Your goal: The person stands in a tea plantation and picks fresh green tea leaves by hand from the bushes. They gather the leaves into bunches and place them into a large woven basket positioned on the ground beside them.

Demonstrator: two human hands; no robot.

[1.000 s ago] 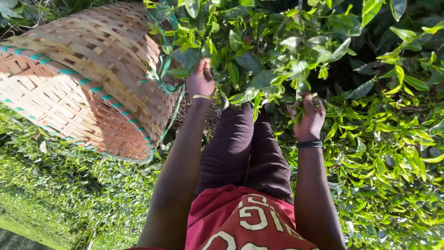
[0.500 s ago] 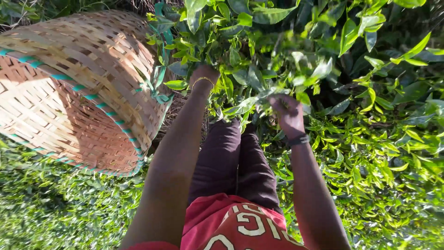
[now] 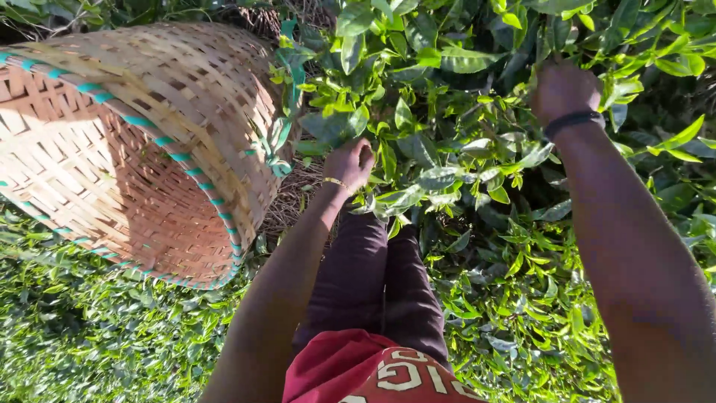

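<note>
Both hands have shifted since half a second ago: the right hand (image 3: 563,89) has gone up and out toward the top right of the bush, and the left hand (image 3: 349,163) now sits lower and nearer the basket.

Head view: the left hand is curled shut among the leaves (image 3: 418,183) at the bush's near edge; what it holds inside the fist cannot be told. A thin gold bangle (image 3: 335,181) circles that wrist. The right hand is seen from the back, pushed into the foliage, with its fingers hidden by leaves, so whether they are together or apart cannot be told. A black band (image 3: 573,122) rings that wrist.

Leaves here are glossy, pointed and bright green, sunlit in patches, crowding the whole upper and right side.

To the left, a big woven basket (image 3: 134,149) lies tilted with its mouth toward the camera, its rim stitched with teal cord. It is close beside the left hand, and a few sprigs overlap its right edge. Below are dark trousers (image 3: 377,291), a red shirt (image 3: 350,373) and low green growth (image 3: 89,336).

Earlier, the basket sat lower in the picture.
</note>
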